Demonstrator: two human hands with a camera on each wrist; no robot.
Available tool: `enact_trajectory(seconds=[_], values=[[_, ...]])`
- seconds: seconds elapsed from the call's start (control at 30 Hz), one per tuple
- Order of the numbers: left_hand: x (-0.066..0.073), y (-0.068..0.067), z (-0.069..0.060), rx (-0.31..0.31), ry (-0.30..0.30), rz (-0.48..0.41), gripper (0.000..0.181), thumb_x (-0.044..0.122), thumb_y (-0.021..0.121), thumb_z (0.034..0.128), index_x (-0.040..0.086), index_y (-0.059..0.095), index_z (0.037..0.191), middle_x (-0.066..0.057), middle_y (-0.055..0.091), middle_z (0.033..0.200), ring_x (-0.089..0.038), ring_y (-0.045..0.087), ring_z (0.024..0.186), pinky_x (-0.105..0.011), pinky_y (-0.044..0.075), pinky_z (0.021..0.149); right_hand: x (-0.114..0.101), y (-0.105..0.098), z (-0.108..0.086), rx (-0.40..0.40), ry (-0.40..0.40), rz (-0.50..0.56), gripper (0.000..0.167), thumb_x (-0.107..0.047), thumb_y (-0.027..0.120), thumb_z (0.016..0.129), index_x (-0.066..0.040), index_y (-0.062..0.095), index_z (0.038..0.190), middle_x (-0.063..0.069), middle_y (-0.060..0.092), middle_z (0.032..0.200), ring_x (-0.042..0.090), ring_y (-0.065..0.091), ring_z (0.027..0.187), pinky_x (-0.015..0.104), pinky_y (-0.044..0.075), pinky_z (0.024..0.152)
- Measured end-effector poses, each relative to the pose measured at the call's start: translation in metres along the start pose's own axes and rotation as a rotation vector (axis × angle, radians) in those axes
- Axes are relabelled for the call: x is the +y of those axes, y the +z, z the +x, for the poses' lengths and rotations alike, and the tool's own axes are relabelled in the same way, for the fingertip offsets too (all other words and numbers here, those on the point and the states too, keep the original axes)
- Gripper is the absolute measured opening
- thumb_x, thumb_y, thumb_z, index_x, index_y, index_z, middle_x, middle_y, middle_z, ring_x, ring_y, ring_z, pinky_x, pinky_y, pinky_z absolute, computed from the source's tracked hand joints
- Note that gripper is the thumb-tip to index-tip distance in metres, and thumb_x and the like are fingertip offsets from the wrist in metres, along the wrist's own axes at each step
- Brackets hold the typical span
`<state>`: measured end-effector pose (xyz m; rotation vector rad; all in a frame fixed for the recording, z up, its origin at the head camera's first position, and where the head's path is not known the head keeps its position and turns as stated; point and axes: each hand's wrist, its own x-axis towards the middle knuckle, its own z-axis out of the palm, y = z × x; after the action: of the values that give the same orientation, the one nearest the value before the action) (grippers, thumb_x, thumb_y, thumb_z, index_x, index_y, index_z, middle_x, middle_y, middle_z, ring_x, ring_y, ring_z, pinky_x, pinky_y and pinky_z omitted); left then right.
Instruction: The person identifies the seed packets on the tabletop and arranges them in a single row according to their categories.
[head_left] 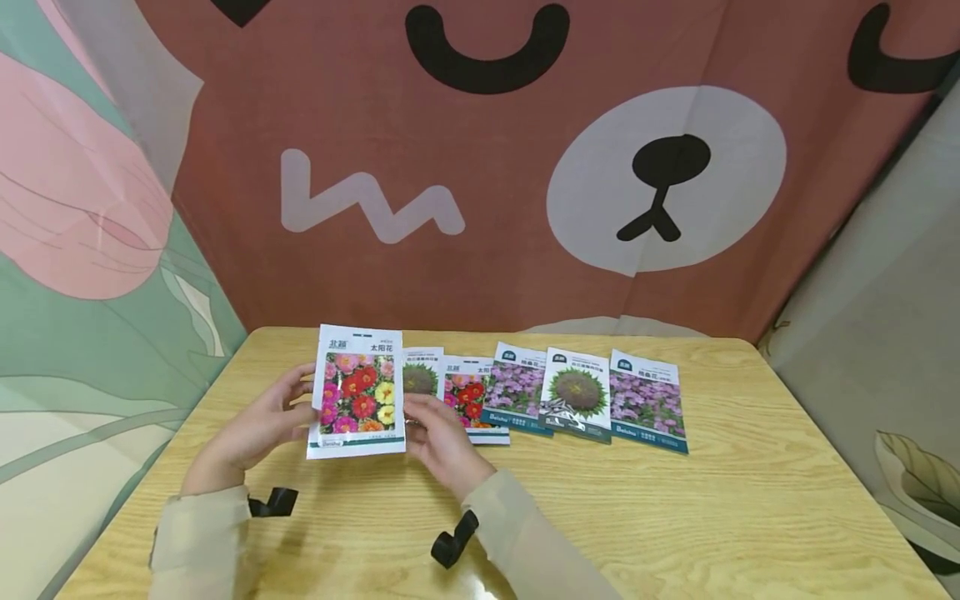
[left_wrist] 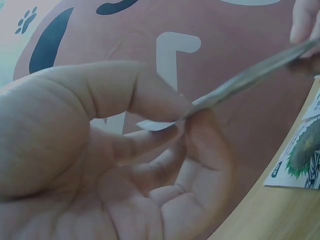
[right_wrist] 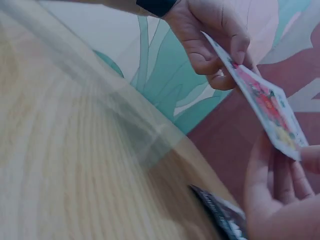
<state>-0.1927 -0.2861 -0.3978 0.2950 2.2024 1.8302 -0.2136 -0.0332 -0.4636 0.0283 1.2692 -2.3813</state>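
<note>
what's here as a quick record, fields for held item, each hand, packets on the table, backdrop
held: flower packet, front facing the head camera
left hand: pinches its left edge
right hand: holds its right edge
table, left to right: sunflower packet, red-flower packet, purple packet, second sunflower packet, second purple packet
backdrop: cartoon-face cloth

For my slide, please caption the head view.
Person's left grip and right grip hold a flower packet above a wood-grain table bearing five others.

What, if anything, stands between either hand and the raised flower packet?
Nothing visible does: the left hand and the right hand pinch the raised flower packet directly, at opposite side edges.
</note>
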Motion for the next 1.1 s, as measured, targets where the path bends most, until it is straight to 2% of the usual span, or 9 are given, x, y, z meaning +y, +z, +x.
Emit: enact_trajectory(seconds=[0.1, 0.2, 0.4, 0.53, 0.7, 0.83, 1.1], values=[[-0.003, -0.001, -0.001, -0.032, -0.013, 0.023, 0.071, -0.005, 0.050, 0.0964, -0.001, 0.011, 0.156, -0.033, 0.036, 0.141, -0.022, 0.064, 0.104, -0.039, 0.060, 0.083, -0.003, 0.000, -0.004, 0.015, -0.017, -0.099, 0.025, -0.009, 0.064, 0.097, -0.001, 0.063, 0.121, 0.006, 0.069, 0.098, 0.013, 0.063, 0.076, 0.029, 0.056, 0.072], [-0.005, -0.002, -0.002, -0.042, -0.034, 0.074, 0.070, 0.001, 0.055, 0.0990, 0.001, 0.015, 0.156, -0.034, 0.038, 0.140, -0.028, 0.063, 0.107, -0.040, 0.059, 0.084, -0.005, 0.001, -0.008, 0.009, -0.025, -0.193, 0.025, -0.007, 0.065, 0.094, 0.000, 0.062, 0.118, 0.005, 0.071, 0.095, 0.014, 0.065, 0.075, 0.030, 0.057, 0.072], [-0.006, -0.006, -0.003, 0.003, -0.054, 0.200, 0.060, 0.019, 0.055, 0.1054, -0.005, 0.026, 0.152, -0.032, 0.042, 0.137, -0.034, 0.060, 0.113, -0.038, 0.059, 0.086, -0.003, 0.004, -0.020, -0.026, -0.013, -0.359, 0.027, -0.011, 0.065, 0.095, -0.002, 0.062, 0.120, 0.002, 0.069, 0.092, 0.014, 0.063, 0.077, 0.031, 0.058, 0.071], [-0.007, -0.010, -0.004, 0.047, -0.065, 0.232, 0.056, 0.017, 0.053, 0.1063, -0.010, 0.030, 0.149, -0.031, 0.048, 0.131, -0.030, 0.063, 0.107, -0.039, 0.060, 0.084, 0.001, 0.008, -0.024, -0.051, 0.006, -0.392, 0.025, -0.009, 0.066, 0.094, -0.001, 0.061, 0.117, 0.004, 0.069, 0.092, 0.015, 0.064, 0.076, 0.033, 0.059, 0.069], [-0.008, -0.015, -0.006, 0.080, -0.071, 0.250, 0.046, 0.012, 0.052, 0.1061, -0.012, 0.038, 0.143, -0.026, 0.052, 0.119, -0.026, 0.062, 0.098, -0.037, 0.061, 0.080, 0.007, 0.011, -0.028, -0.073, 0.018, -0.408, 0.019, -0.006, 0.065, 0.092, -0.001, 0.062, 0.110, 0.004, 0.068, 0.080, 0.015, 0.064, 0.067, 0.033, 0.061, 0.064], [-0.007, -0.016, -0.008, 0.100, -0.081, 0.285, 0.045, 0.011, 0.053, 0.1054, -0.011, 0.039, 0.143, -0.025, 0.053, 0.117, -0.027, 0.061, 0.098, -0.036, 0.061, 0.079, 0.010, 0.012, -0.030, -0.108, 0.040, -0.408, 0.013, -0.002, 0.064, 0.091, 0.000, 0.061, 0.104, 0.008, 0.069, 0.074, 0.016, 0.065, 0.061, 0.037, 0.062, 0.064], [-0.013, -0.017, -0.007, 0.086, -0.125, 0.342, 0.048, 0.007, 0.054, 0.1034, -0.006, 0.036, 0.146, -0.024, 0.054, 0.117, -0.028, 0.062, 0.097, -0.039, 0.061, 0.079, 0.020, 0.012, -0.032, -0.166, 0.112, -0.419, 0.011, 0.003, 0.064, 0.091, 0.001, 0.060, 0.101, 0.018, 0.071, 0.075, 0.019, 0.067, 0.057, 0.041, 0.063, 0.064]])
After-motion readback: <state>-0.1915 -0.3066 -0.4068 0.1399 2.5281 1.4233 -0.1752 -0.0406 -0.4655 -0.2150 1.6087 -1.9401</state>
